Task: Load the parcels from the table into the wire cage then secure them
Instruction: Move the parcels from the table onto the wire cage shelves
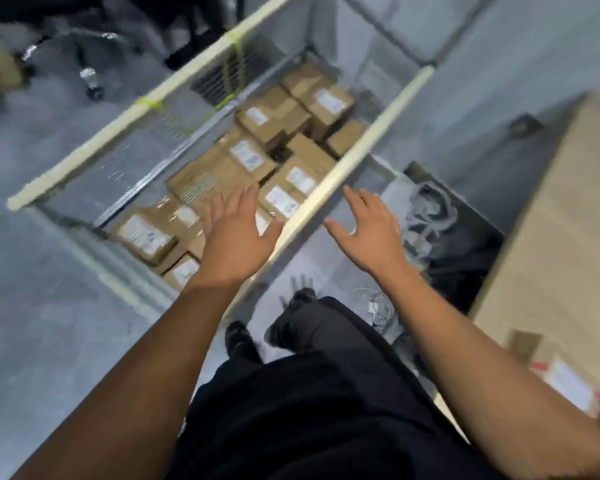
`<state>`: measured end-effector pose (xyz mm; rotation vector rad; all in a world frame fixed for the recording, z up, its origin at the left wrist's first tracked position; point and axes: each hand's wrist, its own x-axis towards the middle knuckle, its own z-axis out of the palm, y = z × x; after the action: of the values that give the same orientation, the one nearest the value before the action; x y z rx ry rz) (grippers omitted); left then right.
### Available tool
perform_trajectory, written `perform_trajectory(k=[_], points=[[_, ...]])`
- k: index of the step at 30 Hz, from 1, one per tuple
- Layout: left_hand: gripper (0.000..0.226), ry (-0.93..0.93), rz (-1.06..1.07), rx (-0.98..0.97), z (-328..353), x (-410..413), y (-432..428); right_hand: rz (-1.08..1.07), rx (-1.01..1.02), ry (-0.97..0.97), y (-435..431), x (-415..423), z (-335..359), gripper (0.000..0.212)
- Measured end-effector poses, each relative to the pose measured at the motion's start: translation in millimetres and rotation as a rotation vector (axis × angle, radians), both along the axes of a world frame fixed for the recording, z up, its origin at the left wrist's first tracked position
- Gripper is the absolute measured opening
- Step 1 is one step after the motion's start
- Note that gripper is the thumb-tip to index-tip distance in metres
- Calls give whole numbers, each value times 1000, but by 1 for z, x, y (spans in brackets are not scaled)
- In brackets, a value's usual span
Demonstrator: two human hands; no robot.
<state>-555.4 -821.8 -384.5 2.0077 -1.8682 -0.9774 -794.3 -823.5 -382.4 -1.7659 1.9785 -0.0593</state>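
Grey floor [32, 306] all round. Top left, blurred: office chair base [87, 76] w/ chrome legs & black casters, standing on the floor. Right of centre: black bin [465, 258] holding a pale grey bundle [430, 209], cable or strap, can't tell which. Near its lower-left corner, loose white cables [378, 306] on the floor. Small dark plate [523, 128] upper right.

Matt brown cardboard parcels [246, 157], white paper labels; metal wire cage [118, 174]; smooth grey floor [32, 306].

brown parcels [219, 174] — white labels, cream-railed cage [125, 123]
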Motion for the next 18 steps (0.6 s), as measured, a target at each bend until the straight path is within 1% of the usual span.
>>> perform_trajectory(k=[3, 6, 10, 14, 18], points=[[76, 25, -210, -66, 22, -79, -25, -229, -40, 2, 32, -73, 21, 76], [77, 45, -427, -117, 37, -163, -43, -441, -93, -48, 54, -138, 36, 75], [78, 61, -771, -150, 64, -306, -49, -799, -213, -105, 96, -238, 65, 72], [69, 143, -976, -198, 84, -429, -42, -1089, -309, -116, 141, -311, 89, 70], [71, 222, -1118, -140, 89, -520, -15, -1336, -397, -63, 192, -361, 107, 68]])
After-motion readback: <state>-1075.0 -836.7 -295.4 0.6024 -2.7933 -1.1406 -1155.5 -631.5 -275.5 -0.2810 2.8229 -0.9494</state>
